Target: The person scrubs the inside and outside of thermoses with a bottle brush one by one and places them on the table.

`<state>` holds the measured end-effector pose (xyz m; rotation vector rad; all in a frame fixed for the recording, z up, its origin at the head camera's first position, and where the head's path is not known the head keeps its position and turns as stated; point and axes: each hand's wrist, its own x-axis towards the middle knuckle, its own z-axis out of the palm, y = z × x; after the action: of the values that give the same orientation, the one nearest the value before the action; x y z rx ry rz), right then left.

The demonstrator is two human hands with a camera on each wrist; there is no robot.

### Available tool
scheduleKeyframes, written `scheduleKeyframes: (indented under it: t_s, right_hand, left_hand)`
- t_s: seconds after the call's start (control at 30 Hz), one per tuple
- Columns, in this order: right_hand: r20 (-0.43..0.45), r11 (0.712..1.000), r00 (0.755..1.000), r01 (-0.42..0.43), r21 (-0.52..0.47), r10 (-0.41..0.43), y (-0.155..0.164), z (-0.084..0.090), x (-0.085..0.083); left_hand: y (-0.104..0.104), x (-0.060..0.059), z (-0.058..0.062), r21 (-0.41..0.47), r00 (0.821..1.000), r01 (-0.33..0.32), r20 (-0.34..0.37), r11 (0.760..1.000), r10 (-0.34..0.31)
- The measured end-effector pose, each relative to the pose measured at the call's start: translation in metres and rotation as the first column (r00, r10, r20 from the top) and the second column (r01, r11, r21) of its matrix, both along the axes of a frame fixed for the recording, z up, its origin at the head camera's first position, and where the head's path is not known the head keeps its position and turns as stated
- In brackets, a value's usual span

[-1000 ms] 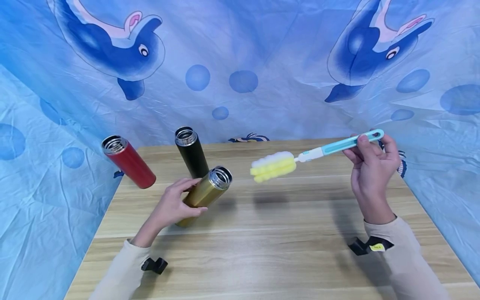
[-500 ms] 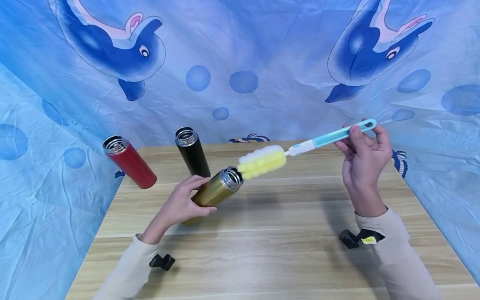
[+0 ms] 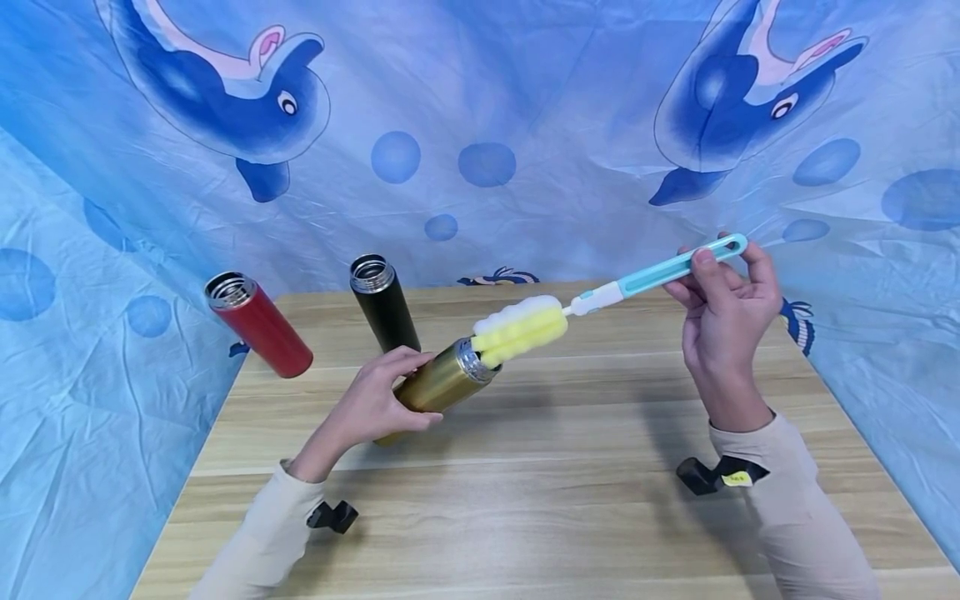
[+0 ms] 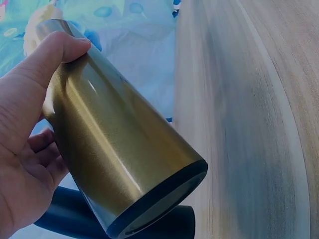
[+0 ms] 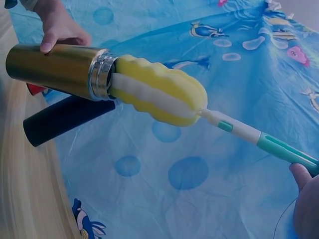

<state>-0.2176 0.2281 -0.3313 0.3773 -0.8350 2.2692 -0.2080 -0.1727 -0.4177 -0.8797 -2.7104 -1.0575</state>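
Observation:
My left hand (image 3: 381, 398) grips a gold thermos flask (image 3: 438, 382) round its body, tilted with its open mouth toward the right. In the left wrist view the flask's dark base (image 4: 164, 199) shows, raised off the table. My right hand (image 3: 731, 325) pinches the turquoise handle of a bottle brush (image 3: 652, 277) near its looped end. The brush's yellow and white sponge head (image 3: 525, 325) has its tip just inside the flask's mouth; most of the sponge stays outside, as the right wrist view (image 5: 159, 89) also shows.
A black flask (image 3: 384, 307) stands uncapped behind the gold one. Further left is a red flask (image 3: 262, 325), also uncapped. The wooden table (image 3: 525, 517) ends at a blue curtain (image 3: 525, 233) printed with dolphins.
My left hand has carried the gold flask to the right and tilted it further. My right hand has moved left with the brush, and the sponge tip has entered the flask's mouth.

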Motion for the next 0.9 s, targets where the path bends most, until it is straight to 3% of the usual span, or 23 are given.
scheduleKeyframes:
  t_s: [0.47, 0.9]
  right_hand:
    - [-0.001, 0.998, 1.0, -0.018, 0.063, 0.018, 0.002, -0.007, -0.002]
    - [0.009, 0.993, 1.0, -0.021, 0.113, 0.02, -0.004, -0.011, -0.002]
  left_hand:
    - [0.002, -0.001, -0.002, -0.004, 0.999, 0.048, 0.003, 0.999, -0.048]
    - [0.009, -0.001, -0.003, -0.023, 1.0, 0.027, 0.006, 0.999, -0.027]
